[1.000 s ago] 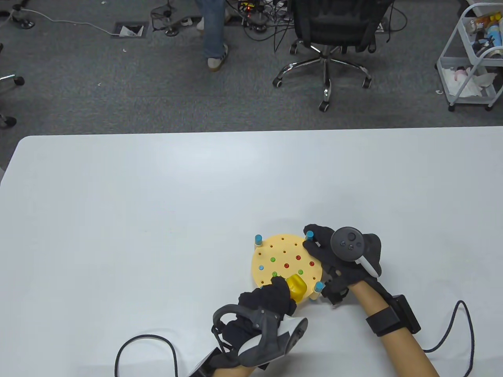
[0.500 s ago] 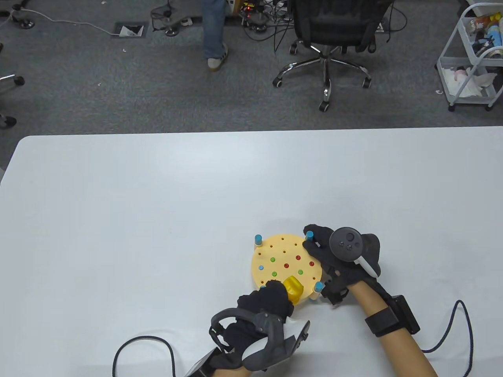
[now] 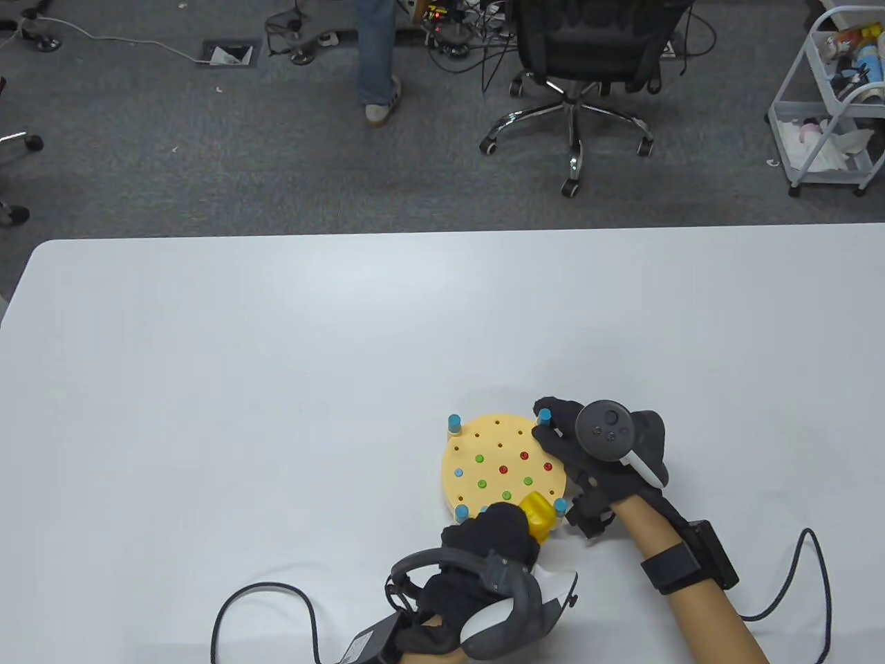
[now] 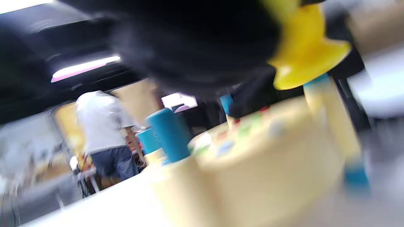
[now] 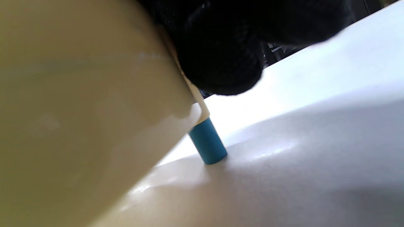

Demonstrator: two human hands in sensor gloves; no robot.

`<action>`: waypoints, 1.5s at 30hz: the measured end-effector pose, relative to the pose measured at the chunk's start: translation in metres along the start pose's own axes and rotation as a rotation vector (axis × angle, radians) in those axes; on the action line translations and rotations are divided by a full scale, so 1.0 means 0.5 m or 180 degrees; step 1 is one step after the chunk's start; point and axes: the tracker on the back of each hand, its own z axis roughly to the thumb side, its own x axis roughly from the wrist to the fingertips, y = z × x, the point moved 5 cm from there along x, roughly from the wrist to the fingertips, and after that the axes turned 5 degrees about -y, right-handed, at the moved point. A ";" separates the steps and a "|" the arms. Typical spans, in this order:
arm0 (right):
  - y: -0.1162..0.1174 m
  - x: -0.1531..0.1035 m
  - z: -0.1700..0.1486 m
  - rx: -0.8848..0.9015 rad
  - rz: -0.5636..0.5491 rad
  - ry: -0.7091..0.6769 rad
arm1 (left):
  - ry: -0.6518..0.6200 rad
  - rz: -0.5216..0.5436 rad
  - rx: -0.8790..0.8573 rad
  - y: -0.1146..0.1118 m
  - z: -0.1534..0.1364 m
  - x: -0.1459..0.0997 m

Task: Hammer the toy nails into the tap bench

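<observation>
A round cream-yellow tap bench (image 3: 494, 443) with blue-capped legs stands near the table's front edge. Several red, green and blue toy nails (image 3: 524, 456) sit in its holes. My left hand (image 3: 494, 536) grips a yellow toy hammer (image 3: 538, 515), whose head is over the bench's near right edge. In the blurred left wrist view the hammer head (image 4: 303, 53) hangs just above the bench (image 4: 252, 176). My right hand (image 3: 588, 456) holds the bench's right rim. In the right wrist view a fingertip (image 5: 221, 60) presses the bench wall (image 5: 79, 110) above a blue leg foot (image 5: 208, 145).
The white table (image 3: 276, 360) spreads wide to the left and behind the bench. Glove cables trail at the front edge (image 3: 263, 609). Beyond the table are an office chair (image 3: 581, 62), a standing person (image 3: 377, 55) and a white cart (image 3: 830, 104).
My left hand has carried the hammer to the right and nearer, from the bench's near middle to its near right edge. A green nail is uncovered. My right hand has stayed put.
</observation>
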 end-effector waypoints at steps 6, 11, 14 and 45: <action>0.001 0.002 -0.001 0.0045 0.0053 0.0005 | -0.0030 0.0067 -0.0110 0.002 -0.044 -0.013; 0.002 0.000 -0.001 0.0046 0.0030 0.0012 | -0.0056 -0.0121 -0.0027 -0.027 -0.042 -0.015; 0.002 0.000 -0.001 0.0058 0.0042 0.0010 | -0.0058 0.0030 -0.0183 -0.016 -0.043 -0.014; 0.003 0.000 -0.005 0.0131 0.0047 0.0020 | 0.0848 0.0648 -0.1145 -0.021 -0.270 0.048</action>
